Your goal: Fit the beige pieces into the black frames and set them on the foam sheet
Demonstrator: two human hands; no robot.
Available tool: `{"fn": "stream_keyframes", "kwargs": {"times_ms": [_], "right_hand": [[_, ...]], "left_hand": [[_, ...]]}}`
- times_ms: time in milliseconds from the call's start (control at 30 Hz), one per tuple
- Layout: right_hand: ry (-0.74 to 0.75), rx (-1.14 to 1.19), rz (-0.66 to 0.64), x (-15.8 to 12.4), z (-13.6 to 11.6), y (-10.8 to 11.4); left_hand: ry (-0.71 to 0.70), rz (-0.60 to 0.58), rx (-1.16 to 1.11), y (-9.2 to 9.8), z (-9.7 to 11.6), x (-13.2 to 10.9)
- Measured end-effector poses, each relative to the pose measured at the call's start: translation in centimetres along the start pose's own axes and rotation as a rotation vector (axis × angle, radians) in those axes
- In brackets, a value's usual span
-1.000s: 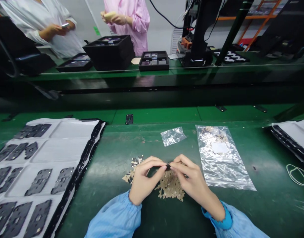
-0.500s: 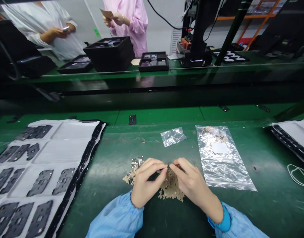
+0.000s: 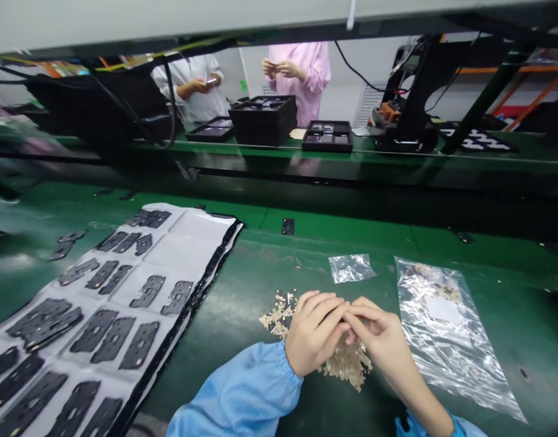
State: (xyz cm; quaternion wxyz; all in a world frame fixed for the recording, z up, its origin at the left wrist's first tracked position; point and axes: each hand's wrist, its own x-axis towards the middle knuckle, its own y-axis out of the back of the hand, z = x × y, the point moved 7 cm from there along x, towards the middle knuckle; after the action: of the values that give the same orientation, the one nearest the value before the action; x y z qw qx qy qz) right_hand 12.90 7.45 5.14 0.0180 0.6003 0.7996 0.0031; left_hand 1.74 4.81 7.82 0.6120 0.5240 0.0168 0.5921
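Above a pile of small beige pieces, my left hand and my right hand meet at the fingertips. Fingers of both hands are closed in a pinch, and whatever lies between them is hidden. A smaller heap of beige and dark pieces lies just left of my left hand. Right of my right hand is a large clear bag with small pieces and a white label inside. Beyond my hands rests a small clear bag.
A white compartmented tray holding several black plates is on the left. One black part lies on the green strip ahead. Across the bench are black boxes, a machine and two people standing.
The view has turned left, so the bench contents appear farther right, and more of the tray shows. My hands have drawn closer together, with my left fingers now covering the spot between them.
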Motion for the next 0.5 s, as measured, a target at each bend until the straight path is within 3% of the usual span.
{"fn": "stream_keyframes", "kwargs": {"times_ms": [133, 233, 300, 400, 500], "right_hand": [[0.064, -0.151, -0.001, 2.3, -1.5, 0.6], [0.225, -0.640, 0.134, 6.4, -3.2, 3.1], [0.226, -1.112, 0.304, 9.6, -3.7, 5.7], [0.171, -1.251, 0.336, 13.5, -3.2, 8.4], [0.111, -1.315, 0.259, 15.1, -1.9, 9.4]], "left_hand": [[0.003, -0.074, 0.065, 0.0, 0.0, 0.4], [0.073, -0.090, 0.110, 0.0, -1.1, 0.5], [0.131, -0.049, 0.126, 0.2, -1.9, 0.6], [0.181, 0.022, 0.114, 0.8, -2.2, 0.8], [0.229, 0.114, 0.117, 2.8, -2.4, 0.6]]}}
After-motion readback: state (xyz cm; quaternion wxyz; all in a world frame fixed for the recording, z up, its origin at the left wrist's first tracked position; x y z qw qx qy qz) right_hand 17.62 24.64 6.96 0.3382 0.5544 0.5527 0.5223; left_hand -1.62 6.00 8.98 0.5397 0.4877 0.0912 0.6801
